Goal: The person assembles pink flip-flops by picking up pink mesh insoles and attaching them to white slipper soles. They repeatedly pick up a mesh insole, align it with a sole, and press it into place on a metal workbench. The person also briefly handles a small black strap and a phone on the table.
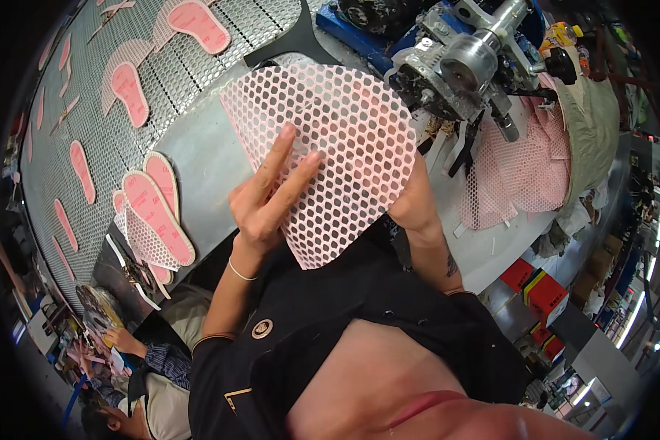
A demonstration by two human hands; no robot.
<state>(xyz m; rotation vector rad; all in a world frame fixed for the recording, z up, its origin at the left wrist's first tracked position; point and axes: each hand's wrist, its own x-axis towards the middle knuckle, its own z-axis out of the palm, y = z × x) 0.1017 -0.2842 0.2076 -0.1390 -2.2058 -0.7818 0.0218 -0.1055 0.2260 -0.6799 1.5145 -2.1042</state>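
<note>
Grip of left hand (259, 211) lightly closed on pale-pink, fan-shaped mesh fabric (345, 169); right hand (415, 202) behind, closure unclear; keep flat.

Shoe-parts workshop or factory floor, by the look of it: pink insoles (130, 95) spread over a grey mesh surface (172, 86) off the left edge of the metal desk (209, 176), a greasy steel machine (473, 66) by the far edge, pink perforated sheeting (521, 176) heaped toward the right. Past the near left corner, a co-worker (161, 403); far right, red boxes (546, 297) and strip lights (633, 319).
</note>
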